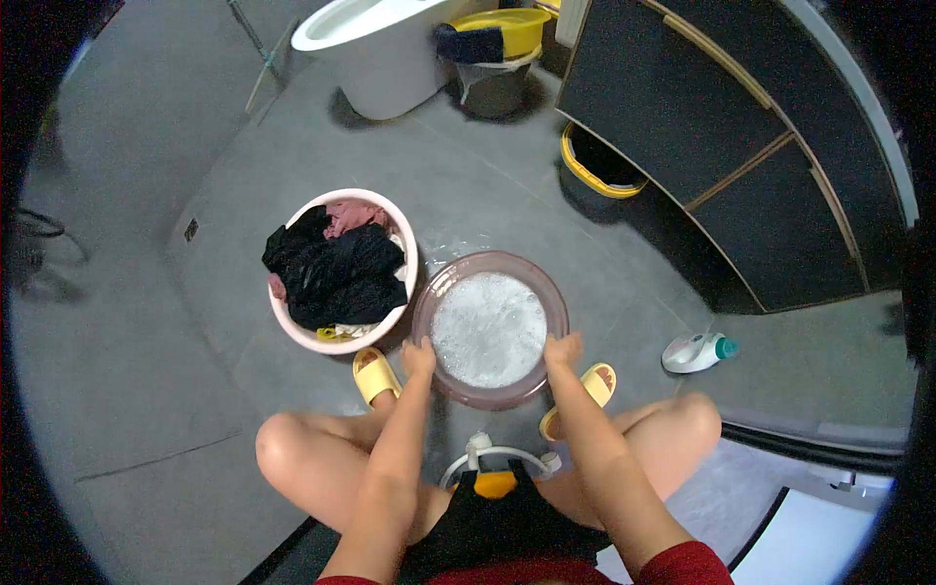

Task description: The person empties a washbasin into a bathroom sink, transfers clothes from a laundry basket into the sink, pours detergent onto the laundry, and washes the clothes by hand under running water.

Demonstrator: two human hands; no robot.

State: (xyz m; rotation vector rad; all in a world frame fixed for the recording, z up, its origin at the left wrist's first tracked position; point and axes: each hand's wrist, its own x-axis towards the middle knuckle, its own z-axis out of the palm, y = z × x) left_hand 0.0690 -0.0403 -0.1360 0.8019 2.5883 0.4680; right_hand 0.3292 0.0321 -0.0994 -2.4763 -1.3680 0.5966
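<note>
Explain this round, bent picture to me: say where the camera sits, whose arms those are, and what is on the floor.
The camera is worn on a person's head and looks down, so its wide lens bends straight edges. The bare arms coming in from below are that person's own. The left hand and right hand each grip the rim of a translucent basin full of foamy water, which stands on the grey tiled floor. Beside it, to the left, is a pink basin piled with dark clothes. A white detergent bottle lies to the right. The person squats in yellow slippers.
</note>
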